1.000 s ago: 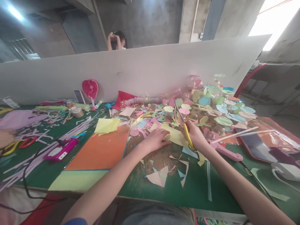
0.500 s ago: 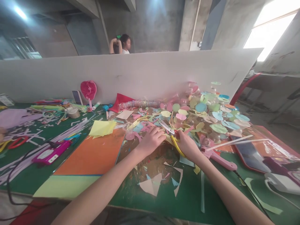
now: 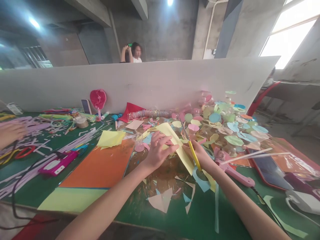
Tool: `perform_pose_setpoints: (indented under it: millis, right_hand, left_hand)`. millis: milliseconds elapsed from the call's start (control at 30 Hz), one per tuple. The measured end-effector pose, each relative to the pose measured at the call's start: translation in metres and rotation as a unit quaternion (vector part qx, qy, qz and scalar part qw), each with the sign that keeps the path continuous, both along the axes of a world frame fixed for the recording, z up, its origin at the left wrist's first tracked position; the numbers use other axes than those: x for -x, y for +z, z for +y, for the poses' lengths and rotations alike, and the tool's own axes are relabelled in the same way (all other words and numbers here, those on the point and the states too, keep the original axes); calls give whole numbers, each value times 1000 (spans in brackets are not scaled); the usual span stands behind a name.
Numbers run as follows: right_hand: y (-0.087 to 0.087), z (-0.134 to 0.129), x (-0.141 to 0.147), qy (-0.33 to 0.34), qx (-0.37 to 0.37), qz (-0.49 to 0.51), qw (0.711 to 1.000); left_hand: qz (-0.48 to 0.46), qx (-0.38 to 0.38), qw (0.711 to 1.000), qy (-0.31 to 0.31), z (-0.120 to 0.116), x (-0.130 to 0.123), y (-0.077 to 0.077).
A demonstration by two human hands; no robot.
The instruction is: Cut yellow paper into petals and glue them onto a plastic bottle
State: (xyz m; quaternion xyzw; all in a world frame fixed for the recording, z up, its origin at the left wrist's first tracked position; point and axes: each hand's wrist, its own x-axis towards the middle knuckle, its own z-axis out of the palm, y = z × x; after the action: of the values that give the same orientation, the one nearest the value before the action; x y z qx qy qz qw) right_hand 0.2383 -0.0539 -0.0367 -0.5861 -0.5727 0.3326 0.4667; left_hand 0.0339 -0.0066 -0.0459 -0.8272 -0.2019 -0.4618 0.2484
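Note:
My right hand (image 3: 202,156) is closed around scissors (image 3: 194,155) with yellow handles, their blades pointing up and away from me. Next to its fingers a pale yellow paper strip (image 3: 183,156) stretches diagonally across the middle; whether the right fingers pinch it too I cannot tell. On the strip's left side is my left hand (image 3: 158,150), fingers apart, thumb tip at the paper's edge. Just below the right hand lies a blue paper scrap (image 3: 200,181) with a rounded cut-out. Peach paper scraps (image 3: 161,200) lie nearer to me.
Paper discs on clear cups (image 3: 233,140) crowd the back right. A pink glue gun (image 3: 237,174) and a phone (image 3: 270,170) lie right. Orange sheets (image 3: 97,163), yellow paper (image 3: 111,138) and a magenta power strip (image 3: 58,163) are left. Another person's hand (image 3: 11,133) shows far left.
The yellow strip now shows between my hands. My left hand has drawn slightly back and its fingers have spread. The scissors point more steeply upward. Another person's hand has come further in at left.

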Motion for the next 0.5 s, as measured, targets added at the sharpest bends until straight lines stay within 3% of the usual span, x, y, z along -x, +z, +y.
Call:
perform_pose_setpoints:
  millis: [200,333,400,500]
  right_hand:
    - [10,-5,6,0,27,117,993]
    - [3,0,4,-25,32,208,977]
    - [-4,5,2,-34,22,247,968]
    - [-14,11,-3,-40,-6,268,963]
  left_hand:
    - [-34,11,999,-9,4,-3,0]
    - [-108,179,977,-36,6,-7,-5]
    - [-125,314,936,-94,6,-10,-8]
    - [-126,515,824,-202,2,-17,-7]
